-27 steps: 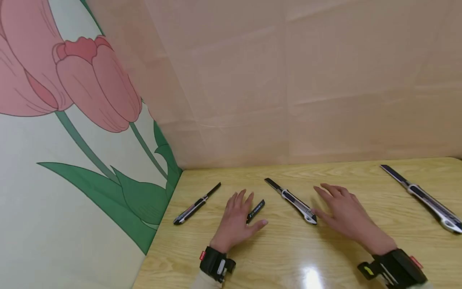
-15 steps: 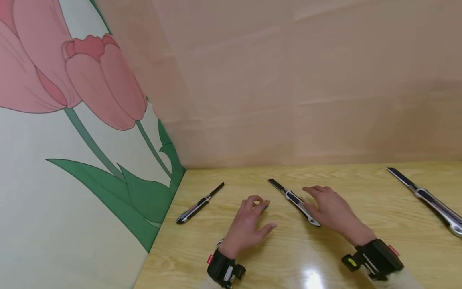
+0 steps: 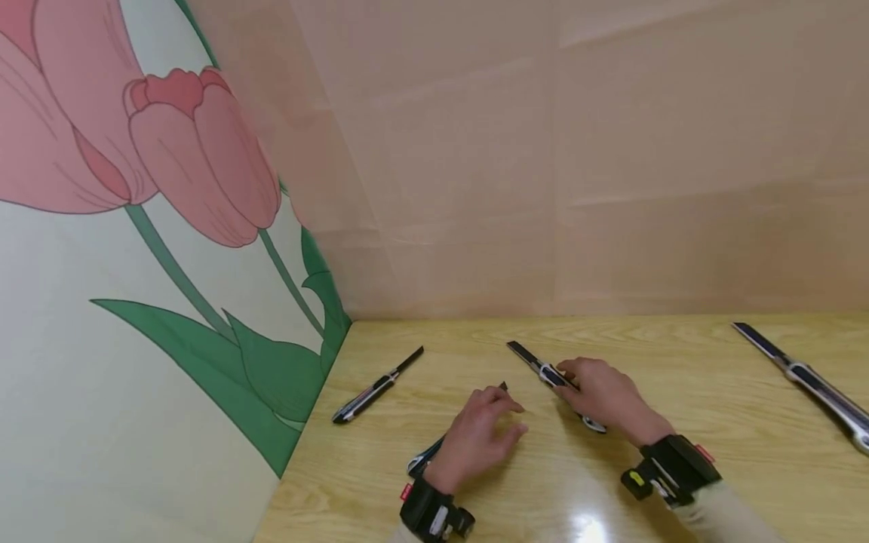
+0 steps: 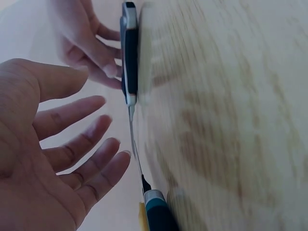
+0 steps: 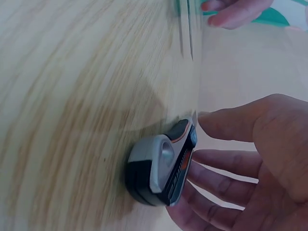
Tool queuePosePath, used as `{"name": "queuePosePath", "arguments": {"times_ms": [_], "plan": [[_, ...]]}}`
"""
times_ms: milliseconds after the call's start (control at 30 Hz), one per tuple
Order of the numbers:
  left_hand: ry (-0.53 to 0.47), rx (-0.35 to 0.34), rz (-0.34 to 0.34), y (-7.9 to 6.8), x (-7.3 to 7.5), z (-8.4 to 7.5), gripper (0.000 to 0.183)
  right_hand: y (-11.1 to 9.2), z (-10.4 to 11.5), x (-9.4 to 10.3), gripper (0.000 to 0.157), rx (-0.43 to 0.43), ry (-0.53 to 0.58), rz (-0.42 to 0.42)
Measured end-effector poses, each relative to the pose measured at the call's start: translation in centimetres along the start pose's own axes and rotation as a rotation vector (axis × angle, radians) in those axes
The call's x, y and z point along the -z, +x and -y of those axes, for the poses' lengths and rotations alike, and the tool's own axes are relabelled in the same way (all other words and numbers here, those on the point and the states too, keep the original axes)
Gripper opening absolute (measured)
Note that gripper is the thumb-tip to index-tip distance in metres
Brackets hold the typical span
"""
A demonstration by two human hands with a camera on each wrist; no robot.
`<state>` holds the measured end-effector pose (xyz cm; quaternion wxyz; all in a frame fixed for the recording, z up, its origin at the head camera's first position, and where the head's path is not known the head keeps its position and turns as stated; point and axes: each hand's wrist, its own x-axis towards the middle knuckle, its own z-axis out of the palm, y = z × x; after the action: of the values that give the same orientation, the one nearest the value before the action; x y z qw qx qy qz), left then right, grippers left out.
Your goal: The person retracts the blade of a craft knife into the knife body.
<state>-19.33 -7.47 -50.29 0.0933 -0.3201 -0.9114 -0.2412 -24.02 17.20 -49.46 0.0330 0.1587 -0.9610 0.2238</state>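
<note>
Over one utility knife [image 3: 425, 455] my left hand [image 3: 478, 431] hovers, hiding its middle; the knife's end shows by the wrist and its dark tip beyond the fingers. Those fingers are loosely bent with nothing between them, apart from the knife's handle [image 4: 160, 212] in the left wrist view. My right hand [image 3: 606, 392] is at a second utility knife [image 3: 548, 375], thumb on its near side and fingers on its far side. In the right wrist view the fingers reach right to the edge of its black and grey handle [image 5: 166, 166], thumb relaxed near its front end.
Another utility knife [image 3: 366, 396] lies at the left of the wooden table [image 3: 543, 490], and a larger-looking one [image 3: 815, 385] at the right. A beige covering [image 3: 475, 188] rises behind the table. A wall with painted tulips [image 3: 204, 158] bounds the left.
My left hand has moved right and nearer, its fingers bending and uncovering the knife's end by the wrist. My right hand has moved left and down onto its knife. The view has shifted slightly.
</note>
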Motion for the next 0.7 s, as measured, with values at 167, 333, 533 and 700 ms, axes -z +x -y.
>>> {"name": "queuePosePath", "arguments": {"times_ms": [167, 333, 533, 700], "plan": [[0.014, -0.009, -0.009, 0.06, -0.51, 0.08, 0.027, 0.51, 0.11, -0.28, 0.043, -0.029, -0.027, 0.006], [0.022, 0.002, 0.000, 0.16, -0.75, 0.04, 0.029, 0.75, 0.18, -0.42, 0.025, -0.096, -0.019, 0.023], [0.021, 0.028, 0.011, 0.08, -0.86, 0.00, 0.031, 0.91, 0.45, -0.64, 0.018, -0.152, -0.027, 0.034], [0.032, 0.035, 0.008, 0.06, -0.86, 0.02, 0.032, 0.85, 0.70, -0.57, 0.022, -0.196, -0.003, 0.037]]}}
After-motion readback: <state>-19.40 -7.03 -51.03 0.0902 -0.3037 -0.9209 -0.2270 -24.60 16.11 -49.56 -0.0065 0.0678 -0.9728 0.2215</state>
